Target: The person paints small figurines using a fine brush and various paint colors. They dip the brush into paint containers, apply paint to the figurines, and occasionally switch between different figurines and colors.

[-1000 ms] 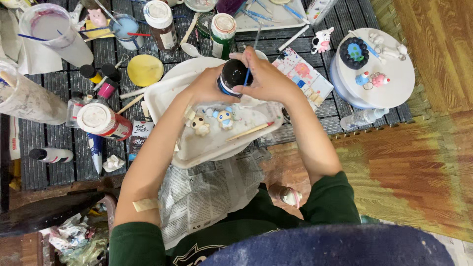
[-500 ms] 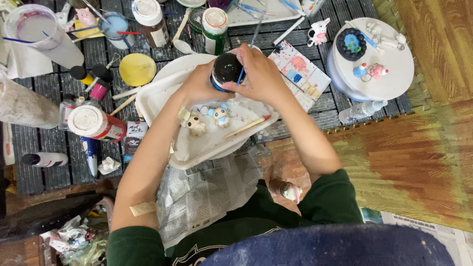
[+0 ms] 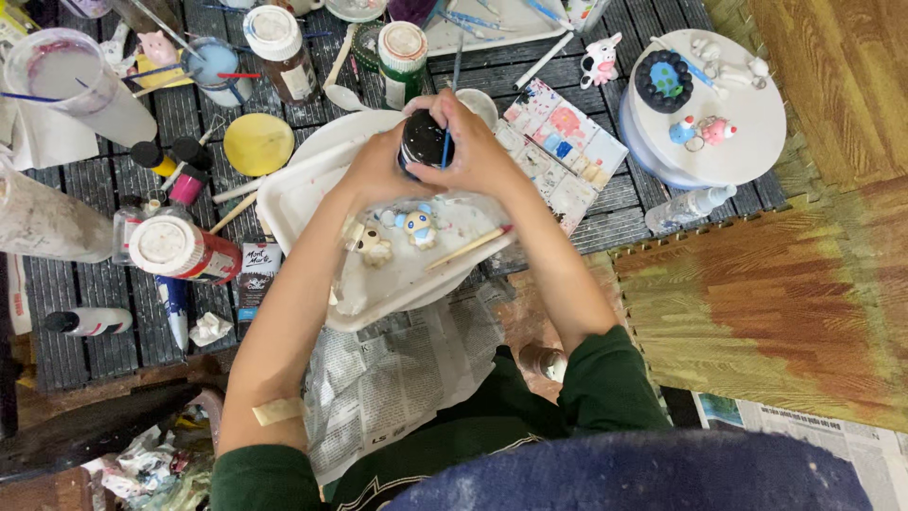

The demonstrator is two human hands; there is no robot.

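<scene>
A small black jar is gripped by both hands.
It is clasped between the curled left hand and right hand, above a white tray.

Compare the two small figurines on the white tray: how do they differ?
The left figurine is cream and tan; the right figurine is blue and white. The left figurine lies nearer the left hand, the right one below the dark jar. Both are small and rest on the white tray.
</scene>
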